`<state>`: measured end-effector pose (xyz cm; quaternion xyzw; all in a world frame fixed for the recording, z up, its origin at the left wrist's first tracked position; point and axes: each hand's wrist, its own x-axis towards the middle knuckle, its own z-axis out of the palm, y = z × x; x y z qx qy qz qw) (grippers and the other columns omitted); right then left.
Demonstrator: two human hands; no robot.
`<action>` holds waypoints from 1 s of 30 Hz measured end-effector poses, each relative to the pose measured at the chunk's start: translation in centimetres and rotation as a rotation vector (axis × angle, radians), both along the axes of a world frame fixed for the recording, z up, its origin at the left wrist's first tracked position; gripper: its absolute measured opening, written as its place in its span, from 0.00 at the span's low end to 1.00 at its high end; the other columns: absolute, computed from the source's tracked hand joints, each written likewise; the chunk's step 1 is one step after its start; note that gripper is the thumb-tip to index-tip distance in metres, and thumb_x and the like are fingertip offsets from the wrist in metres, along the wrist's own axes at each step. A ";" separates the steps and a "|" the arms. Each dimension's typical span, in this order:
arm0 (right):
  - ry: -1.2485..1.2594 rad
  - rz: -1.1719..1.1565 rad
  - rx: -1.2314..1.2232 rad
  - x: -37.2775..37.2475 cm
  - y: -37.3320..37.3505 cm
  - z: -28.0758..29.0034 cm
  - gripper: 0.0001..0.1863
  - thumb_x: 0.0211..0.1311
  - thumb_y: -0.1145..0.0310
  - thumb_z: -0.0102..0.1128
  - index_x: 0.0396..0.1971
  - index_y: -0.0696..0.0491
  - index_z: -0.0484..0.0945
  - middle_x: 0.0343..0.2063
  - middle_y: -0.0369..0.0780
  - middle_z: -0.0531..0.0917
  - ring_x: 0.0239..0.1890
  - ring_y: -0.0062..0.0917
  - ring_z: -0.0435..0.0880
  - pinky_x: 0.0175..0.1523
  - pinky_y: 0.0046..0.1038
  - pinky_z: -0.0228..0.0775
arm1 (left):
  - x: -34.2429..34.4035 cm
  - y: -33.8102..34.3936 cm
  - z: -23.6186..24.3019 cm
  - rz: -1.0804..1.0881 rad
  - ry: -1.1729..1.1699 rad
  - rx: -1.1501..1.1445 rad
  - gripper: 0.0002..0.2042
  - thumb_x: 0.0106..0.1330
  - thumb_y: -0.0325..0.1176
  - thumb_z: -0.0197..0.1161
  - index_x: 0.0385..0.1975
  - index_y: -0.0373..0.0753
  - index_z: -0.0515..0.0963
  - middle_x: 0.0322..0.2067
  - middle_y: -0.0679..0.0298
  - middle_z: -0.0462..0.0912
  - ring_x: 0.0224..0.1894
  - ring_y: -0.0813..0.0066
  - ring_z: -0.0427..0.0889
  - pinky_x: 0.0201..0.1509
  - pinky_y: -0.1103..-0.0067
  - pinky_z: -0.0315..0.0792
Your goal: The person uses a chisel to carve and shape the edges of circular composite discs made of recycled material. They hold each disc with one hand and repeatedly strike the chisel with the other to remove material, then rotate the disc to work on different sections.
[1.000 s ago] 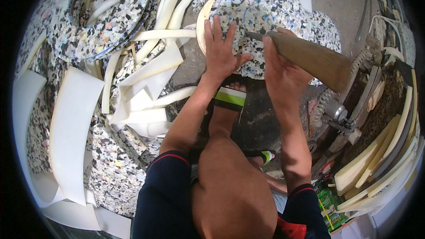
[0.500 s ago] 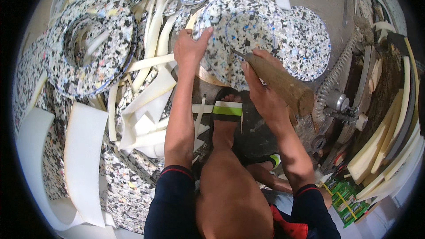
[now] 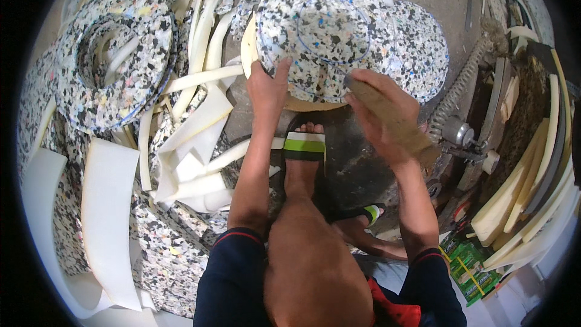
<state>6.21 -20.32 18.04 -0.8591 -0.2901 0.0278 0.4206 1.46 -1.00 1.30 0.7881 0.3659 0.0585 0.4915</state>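
Observation:
A round speckled foam disc point(image 3: 284, 24) lies in front of me, with a blue ring drawn on it. Along its near edge, my left hand point(image 3: 268, 88) grips the rim, thumb on top and fingers out of sight. My right hand point(image 3: 384, 106) is closed around the thick wooden handle point(image 3: 399, 118) of a tool, close to the disc's near right edge. The tool's tip is blurred. Beneath the disc shows a tan round piece point(image 3: 315, 105). A second rounded speckled foam piece point(image 3: 423, 51) adjoins the disc on the right.
Speckled foam rings point(image 3: 142, 66) are stacked at the left, beside white foam strips point(image 3: 112, 218) and offcuts. At the right lie a coiled hose point(image 3: 463, 82), a metal fitting point(image 3: 457, 131) and long pale strips point(image 3: 514, 188). My sandalled foot point(image 3: 304, 145) is just below the disc.
Both hands have come nearer to me, the right one also shifting rightward with the tool. The tool's thin metal tip has left the foam's middle. The disc sits slightly farther away.

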 end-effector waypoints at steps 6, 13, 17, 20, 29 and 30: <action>0.036 0.032 -0.017 1.5 -0.9 -0.3 0.11 0.62 0.77 0.70 0.45 0.58 0.85 0.44 0.44 0.89 0.42 0.37 0.90 0.48 0.32 0.82 | 0.6 -0.1 -0.3 -0.223 -0.188 0.502 0.50 0.51 0.47 0.83 0.72 0.34 0.63 0.72 0.28 0.56 0.72 0.29 0.60 0.73 0.52 0.59; -0.013 0.121 -0.034 3.3 0.1 -0.8 0.11 0.62 0.76 0.71 0.44 0.57 0.86 0.44 0.42 0.89 0.44 0.35 0.90 0.48 0.31 0.82 | 0.6 -0.3 -2.0 -0.360 -0.282 0.466 0.55 0.41 0.53 0.86 0.73 0.41 0.66 0.76 0.30 0.47 0.78 0.30 0.49 0.78 0.50 0.51; -0.144 0.202 -0.195 3.7 -0.2 1.3 0.13 0.65 0.77 0.70 0.49 0.56 0.85 0.47 0.39 0.89 0.48 0.27 0.89 0.52 0.28 0.81 | 0.6 -0.3 -2.2 -0.350 -0.301 0.466 0.55 0.41 0.52 0.87 0.72 0.41 0.67 0.76 0.30 0.46 0.77 0.29 0.50 0.78 0.50 0.51; -0.011 0.095 -0.001 3.5 0.1 2.0 0.13 0.64 0.78 0.70 0.48 0.56 0.85 0.46 0.40 0.89 0.48 0.29 0.89 0.51 0.29 0.81 | 0.5 -0.4 -2.2 -0.343 -0.332 0.443 0.55 0.41 0.52 0.87 0.73 0.41 0.66 0.76 0.30 0.47 0.78 0.29 0.49 0.78 0.50 0.51; 0.074 0.098 0.056 2.9 0.7 0.6 0.13 0.63 0.79 0.70 0.47 0.59 0.85 0.46 0.43 0.89 0.46 0.30 0.90 0.51 0.29 0.81 | 0.6 -0.3 -2.1 -0.357 -0.289 0.438 0.55 0.42 0.50 0.87 0.73 0.42 0.66 0.76 0.30 0.46 0.78 0.30 0.49 0.78 0.50 0.51; 0.022 0.088 0.001 2.8 0.5 0.8 0.13 0.62 0.79 0.70 0.47 0.58 0.85 0.46 0.43 0.89 0.46 0.30 0.90 0.50 0.29 0.81 | 0.7 -0.3 -2.2 -0.360 -0.291 0.445 0.55 0.42 0.50 0.87 0.73 0.41 0.66 0.76 0.30 0.46 0.78 0.29 0.49 0.78 0.50 0.51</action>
